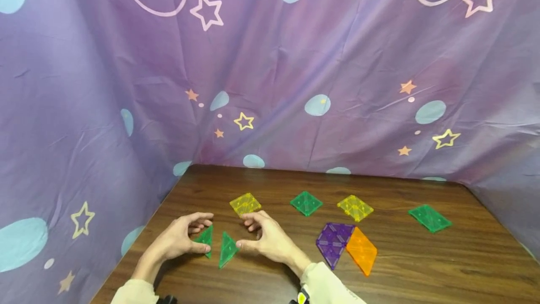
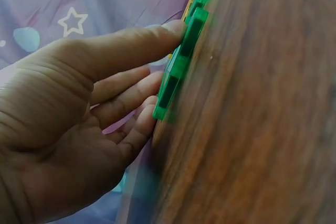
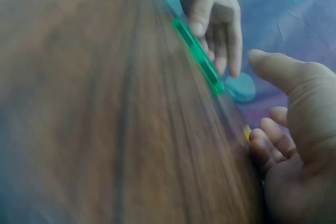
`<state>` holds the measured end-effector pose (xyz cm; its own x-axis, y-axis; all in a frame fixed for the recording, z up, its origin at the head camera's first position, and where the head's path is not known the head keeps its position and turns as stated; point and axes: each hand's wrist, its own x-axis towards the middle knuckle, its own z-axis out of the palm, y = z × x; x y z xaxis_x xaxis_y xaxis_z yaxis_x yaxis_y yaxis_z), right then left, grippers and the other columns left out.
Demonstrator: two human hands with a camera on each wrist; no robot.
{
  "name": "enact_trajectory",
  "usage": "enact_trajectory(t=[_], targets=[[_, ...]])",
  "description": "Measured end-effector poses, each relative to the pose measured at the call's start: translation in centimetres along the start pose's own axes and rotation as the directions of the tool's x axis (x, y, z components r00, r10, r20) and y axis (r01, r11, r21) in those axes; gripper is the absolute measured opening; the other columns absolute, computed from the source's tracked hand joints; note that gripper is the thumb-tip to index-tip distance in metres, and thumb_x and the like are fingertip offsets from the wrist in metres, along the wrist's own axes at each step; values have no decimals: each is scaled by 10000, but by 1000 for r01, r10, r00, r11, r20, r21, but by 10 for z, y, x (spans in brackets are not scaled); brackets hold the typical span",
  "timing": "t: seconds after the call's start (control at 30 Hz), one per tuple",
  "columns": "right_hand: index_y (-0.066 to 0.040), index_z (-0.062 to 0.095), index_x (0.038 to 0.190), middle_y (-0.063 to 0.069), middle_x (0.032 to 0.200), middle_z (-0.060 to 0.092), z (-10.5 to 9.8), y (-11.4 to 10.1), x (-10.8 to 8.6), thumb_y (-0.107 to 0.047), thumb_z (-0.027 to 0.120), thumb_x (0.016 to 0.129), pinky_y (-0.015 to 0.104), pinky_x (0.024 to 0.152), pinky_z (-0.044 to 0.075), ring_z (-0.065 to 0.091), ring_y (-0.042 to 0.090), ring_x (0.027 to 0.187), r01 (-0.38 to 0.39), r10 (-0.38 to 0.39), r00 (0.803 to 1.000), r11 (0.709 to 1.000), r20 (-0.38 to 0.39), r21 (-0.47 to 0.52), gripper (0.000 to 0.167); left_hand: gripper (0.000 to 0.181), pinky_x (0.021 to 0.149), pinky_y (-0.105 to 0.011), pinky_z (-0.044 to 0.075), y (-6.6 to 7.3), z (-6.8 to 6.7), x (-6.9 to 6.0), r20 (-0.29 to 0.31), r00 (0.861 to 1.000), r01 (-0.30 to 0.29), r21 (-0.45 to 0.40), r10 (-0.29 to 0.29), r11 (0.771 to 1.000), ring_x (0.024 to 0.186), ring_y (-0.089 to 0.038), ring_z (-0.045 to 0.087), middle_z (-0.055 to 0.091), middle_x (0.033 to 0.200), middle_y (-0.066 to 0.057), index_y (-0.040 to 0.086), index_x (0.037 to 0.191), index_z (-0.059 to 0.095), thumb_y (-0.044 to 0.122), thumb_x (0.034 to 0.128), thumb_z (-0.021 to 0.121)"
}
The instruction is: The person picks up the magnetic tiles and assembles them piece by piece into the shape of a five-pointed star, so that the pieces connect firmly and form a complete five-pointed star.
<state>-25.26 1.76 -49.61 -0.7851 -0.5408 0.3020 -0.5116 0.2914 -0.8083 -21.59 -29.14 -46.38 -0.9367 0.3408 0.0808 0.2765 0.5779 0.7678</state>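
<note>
A green translucent triangle tile (image 1: 205, 239) lies at the left hand (image 1: 182, 238). The left thumb (image 2: 168, 31) sits on this tile's edge and the fingers curl at its far side, so the hand pinches it in the left wrist view. A second green triangle tile (image 1: 228, 249) lies just to the right, with a narrow gap between the two. Beside it hovers the right hand (image 1: 272, 240), thumb and fingers spread and loosely bent with nothing held. In the right wrist view a green tile (image 3: 198, 57) lies apart from the right thumb (image 3: 270, 66).
Behind the hands lie a yellow tile (image 1: 245, 204), a green diamond (image 1: 306, 203) and another yellow diamond (image 1: 355, 208). To the right are joined purple tiles (image 1: 334, 240), an orange tile (image 1: 363, 251) and a green tile (image 1: 430, 218). A purple patterned cloth (image 1: 270, 69) walls in the wooden table (image 1: 405, 266).
</note>
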Motion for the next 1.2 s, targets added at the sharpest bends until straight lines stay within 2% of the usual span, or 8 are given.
enact_trajectory(t=[0.17,0.3,0.43,0.53,0.6,0.7,0.9,1.2], targets=[[-131,701,1467,-20,1295,585,5,-6,-5,-427,973,865,369,1110,508,540,165,1255,24,-4,992,986,127,-164,724,789,1158,-640,488,-1,0,-1,70,997,-42,-4,42,999,1343,-423,620,684,1446,-158,-1,1545,594,181,878,973],[-183,732,1426,-80,1288,522,8,-9,-7,-444,976,855,448,1175,474,453,147,1311,31,9,987,971,162,-237,674,716,1158,-660,480,-1,-1,-3,86,996,-35,-27,37,999,1348,-433,608,646,1446,-191,-27,1530,596,180,929,925],[-197,746,1389,-100,1239,500,11,-10,-7,-416,954,887,423,1149,474,441,126,1270,35,7,988,965,157,-260,587,673,1091,-518,552,0,-1,-6,89,996,-4,4,4,1000,1254,-351,629,657,1364,-146,-17,1500,628,221,940,915],[-216,743,1373,-102,1215,485,14,-12,-7,-428,930,912,389,1113,474,438,104,1223,34,11,988,956,151,-290,540,751,974,-349,554,2,-1,-6,105,994,16,34,-20,999,1154,-271,591,635,1289,-98,1,1488,644,239,865,989],[-229,738,1361,-97,1219,478,15,-13,-7,-443,923,917,385,1094,476,434,103,1208,34,13,989,948,147,-316,527,835,930,-300,538,3,0,-6,123,992,20,50,-26,999,1122,-249,563,604,1258,-85,13,1492,639,231,793,1040],[-245,734,1336,-86,1229,484,15,-15,-4,-453,922,915,396,1079,485,444,114,1199,28,17,992,934,123,-355,506,917,968,-347,536,5,1,-2,139,990,-3,78,-8,997,1152,-252,549,585,1260,-74,52,1495,625,223,718,1081],[-256,753,1287,-69,1208,527,18,-17,0,-449,927,896,401,1041,504,489,124,1168,14,8,998,919,54,-393,470,911,1046,-553,517,8,2,-1,126,991,-58,121,42,991,1236,-286,535,595,1274,-56,124,1468,633,256,692,1090],[-275,771,1256,-71,1185,534,24,-14,-2,-427,928,881,377,994,503,494,123,1142,13,-2,1000,919,29,-395,434,914,968,-486,512,5,9,-3,108,992,-87,159,70,983,1167,-254,516,580,1200,-31,162,1467,649,333,682,1085]])
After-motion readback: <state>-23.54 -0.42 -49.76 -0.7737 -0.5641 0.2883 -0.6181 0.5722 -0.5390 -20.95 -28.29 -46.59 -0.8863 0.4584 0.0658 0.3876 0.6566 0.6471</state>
